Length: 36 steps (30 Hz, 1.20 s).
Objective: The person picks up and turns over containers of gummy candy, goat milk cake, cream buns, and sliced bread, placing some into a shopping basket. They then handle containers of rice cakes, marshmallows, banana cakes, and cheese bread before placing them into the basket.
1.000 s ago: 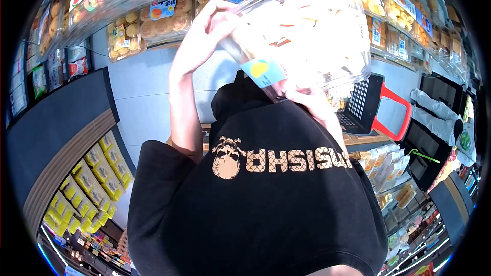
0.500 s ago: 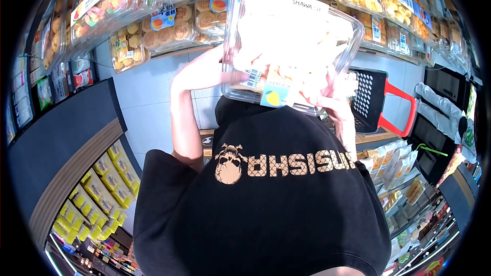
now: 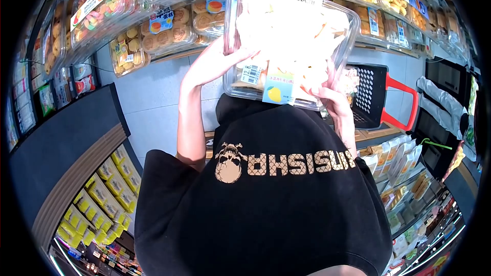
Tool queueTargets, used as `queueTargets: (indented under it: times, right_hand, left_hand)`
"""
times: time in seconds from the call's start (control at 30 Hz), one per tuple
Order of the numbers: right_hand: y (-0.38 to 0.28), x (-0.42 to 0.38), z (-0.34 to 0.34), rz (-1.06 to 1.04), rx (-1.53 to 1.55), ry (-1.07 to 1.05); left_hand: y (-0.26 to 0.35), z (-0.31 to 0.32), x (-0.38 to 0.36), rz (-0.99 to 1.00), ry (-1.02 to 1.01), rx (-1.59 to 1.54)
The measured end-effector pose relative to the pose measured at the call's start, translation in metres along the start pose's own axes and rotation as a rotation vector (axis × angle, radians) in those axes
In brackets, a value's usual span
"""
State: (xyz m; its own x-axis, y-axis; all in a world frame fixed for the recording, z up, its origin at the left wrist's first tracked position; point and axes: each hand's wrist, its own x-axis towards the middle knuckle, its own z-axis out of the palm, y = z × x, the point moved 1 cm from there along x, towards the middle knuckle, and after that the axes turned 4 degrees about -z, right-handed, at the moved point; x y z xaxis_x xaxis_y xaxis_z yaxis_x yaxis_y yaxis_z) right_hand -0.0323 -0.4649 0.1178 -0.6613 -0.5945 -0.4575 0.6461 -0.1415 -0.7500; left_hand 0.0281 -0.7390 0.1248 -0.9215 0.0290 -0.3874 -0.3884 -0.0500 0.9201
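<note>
A clear plastic box of pale baked goods (image 3: 307, 30) is held up in front of my chest, tilted towards me. Glare washes out most of its contents. On it I see a white barcode sticker (image 3: 250, 73) reading 12.8 and a label with a mango picture (image 3: 277, 92). My left hand (image 3: 221, 62) grips the box's left side, its thumb lying over the lid above the sticker and its other fingers hidden. At the lower right corner my right hand (image 3: 335, 97) is closed on the box, thumb in front.
Packaged pastries (image 3: 166, 28) and boxes of colourful sweets (image 3: 99, 10) line the shelf ahead. To the right stands a black shopping basket (image 3: 365, 92) with a red handle (image 3: 411, 105) and packages inside. Yellow packets (image 3: 102, 189) fill a shelf at lower left; bagged goods (image 3: 394, 156) stand at right.
My left thumb has moved up off the barcode sticker, uncovering its price. The box has shifted slightly left and up in view, with both hands still on it.
</note>
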Motion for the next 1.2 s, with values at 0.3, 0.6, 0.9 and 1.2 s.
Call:
queueTargets:
  times: [0.3, 0.6, 0.9, 1.2]
  right_hand:
    - [0.005, -0.001, -0.004, -0.035, 0.028, 0.026]
    - [-0.008, -0.007, 0.004, -0.221, -0.114, -0.025]
    - [-0.079, 0.037, 0.069, -0.971, -0.869, 0.035]
    - [-0.077, 0.061, 0.075, -0.530, -1.129, 0.041]
  left_hand:
    - [-0.005, -0.006, 0.001, -0.057, 0.143, 0.111]
    - [-0.022, 0.010, 0.015, -0.044, 0.387, -0.182]
    - [-0.079, 0.065, 0.049, -0.098, -0.179, -0.542]
    - [-0.091, 0.074, 0.019, -0.049, -0.431, -0.229]
